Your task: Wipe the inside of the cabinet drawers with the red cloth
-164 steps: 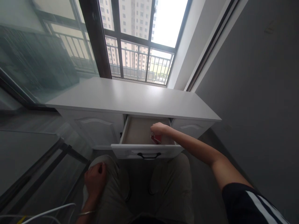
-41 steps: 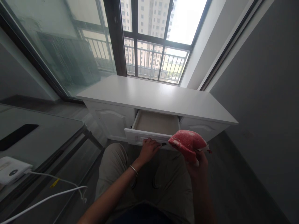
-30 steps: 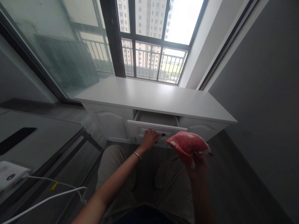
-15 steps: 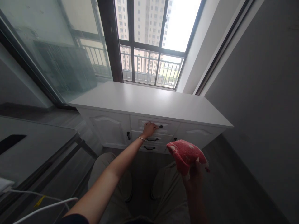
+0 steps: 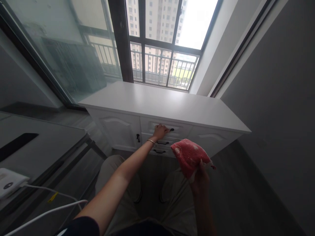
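One hand (image 5: 199,173) grips nubby red cloth (image 5: 188,155).

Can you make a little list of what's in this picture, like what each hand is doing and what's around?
left hand: on the black handle of the top drawer, which is shut
right hand: holds up a red cloth with pale spots
cabinet: white, under the window, two more drawers below the top one
left wrist: thin bracelet
far left: white device with a white cable
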### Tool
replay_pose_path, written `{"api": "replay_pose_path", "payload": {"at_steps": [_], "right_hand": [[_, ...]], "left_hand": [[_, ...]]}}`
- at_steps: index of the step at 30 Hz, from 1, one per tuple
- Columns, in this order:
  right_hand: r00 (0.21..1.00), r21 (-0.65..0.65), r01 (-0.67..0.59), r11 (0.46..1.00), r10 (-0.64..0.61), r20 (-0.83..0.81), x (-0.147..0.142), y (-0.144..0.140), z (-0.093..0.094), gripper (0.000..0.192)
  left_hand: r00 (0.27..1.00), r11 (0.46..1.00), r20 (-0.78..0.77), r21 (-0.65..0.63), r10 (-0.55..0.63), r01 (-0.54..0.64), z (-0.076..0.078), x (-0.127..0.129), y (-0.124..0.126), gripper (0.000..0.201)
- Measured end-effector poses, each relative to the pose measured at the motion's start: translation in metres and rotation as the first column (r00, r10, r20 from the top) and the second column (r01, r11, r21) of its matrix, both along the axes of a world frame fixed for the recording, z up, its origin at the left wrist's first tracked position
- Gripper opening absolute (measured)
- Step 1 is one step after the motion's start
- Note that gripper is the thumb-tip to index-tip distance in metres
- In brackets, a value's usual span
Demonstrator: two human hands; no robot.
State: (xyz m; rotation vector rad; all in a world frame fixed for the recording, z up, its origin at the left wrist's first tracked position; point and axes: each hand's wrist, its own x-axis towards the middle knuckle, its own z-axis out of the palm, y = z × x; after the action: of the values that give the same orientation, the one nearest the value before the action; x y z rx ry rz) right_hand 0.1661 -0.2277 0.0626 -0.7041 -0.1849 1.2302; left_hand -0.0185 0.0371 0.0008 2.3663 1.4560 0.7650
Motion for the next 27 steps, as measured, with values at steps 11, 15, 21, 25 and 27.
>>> {"api": "replay_pose_path", "payload": {"at_steps": [11,15,21,25,27], "right_hand": [[1.0,0.008,-0.014,1.0,0.014,0.026,0.016,-0.011,-0.013,0.031],[0.998,0.008,-0.056,0.998,0.055,0.01,0.016,-0.007,-0.011,0.031],[0.999,-0.001,-0.041,0.999,0.041,0.008,0.028,-0.008,-0.017,0.033],[0.998,0.005,-0.044,0.999,0.044,0.04,0.034,-0.01,-0.022,0.03],[0.999,-0.011,-0.035,0.999,0.036,0.041,0.035,-0.009,-0.025,0.029]], "left_hand": [[0.999,0.999,-0.024,-0.014,-0.038,0.037,-0.086,0.017,-0.087,0.029],[0.99,0.995,-0.14,-0.096,0.019,-0.033,-0.116,0.019,-0.074,0.038],[0.956,0.982,-0.293,-0.175,0.019,-0.073,-0.147,0.013,-0.042,0.038],[0.941,0.982,-0.339,-0.176,0.002,-0.066,-0.163,0.008,-0.034,0.04],[0.937,0.984,-0.349,-0.167,-0.007,-0.055,-0.169,0.008,-0.033,0.039]]}}
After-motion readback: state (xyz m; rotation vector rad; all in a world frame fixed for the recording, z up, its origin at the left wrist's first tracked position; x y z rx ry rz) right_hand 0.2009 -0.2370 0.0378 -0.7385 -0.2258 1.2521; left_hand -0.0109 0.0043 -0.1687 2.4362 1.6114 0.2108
